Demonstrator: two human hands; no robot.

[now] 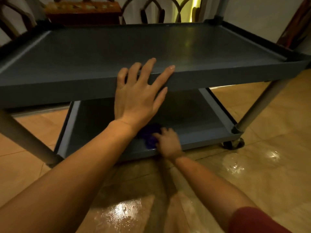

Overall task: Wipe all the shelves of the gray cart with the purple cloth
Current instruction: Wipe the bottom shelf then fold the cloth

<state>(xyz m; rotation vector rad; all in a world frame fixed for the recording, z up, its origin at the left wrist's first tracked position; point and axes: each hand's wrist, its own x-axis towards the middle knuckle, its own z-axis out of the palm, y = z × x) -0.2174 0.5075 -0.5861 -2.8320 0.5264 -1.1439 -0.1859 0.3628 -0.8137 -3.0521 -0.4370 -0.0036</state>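
Observation:
The gray cart fills the view, with an upper shelf [218, 76] in front of me and a lower shelf [208, 113] beneath it near the floor. My left hand [136, 96] rests on the front rim of the upper shelf, fingers straight and spread. On the front part of the lower shelf lies the bunched purple cloth [149, 134]. My right hand [168, 142] grips the cloth from its right side, and my left wrist hides part of the cloth.
Metal legs [257, 106] stand at the cart's corners, and a caster wheel [233, 144] sits at the front right. The floor is glossy tan tile [260, 165]. Behind the cart are curved rattan chair backs [151, 9] and a dark wooden box [82, 10].

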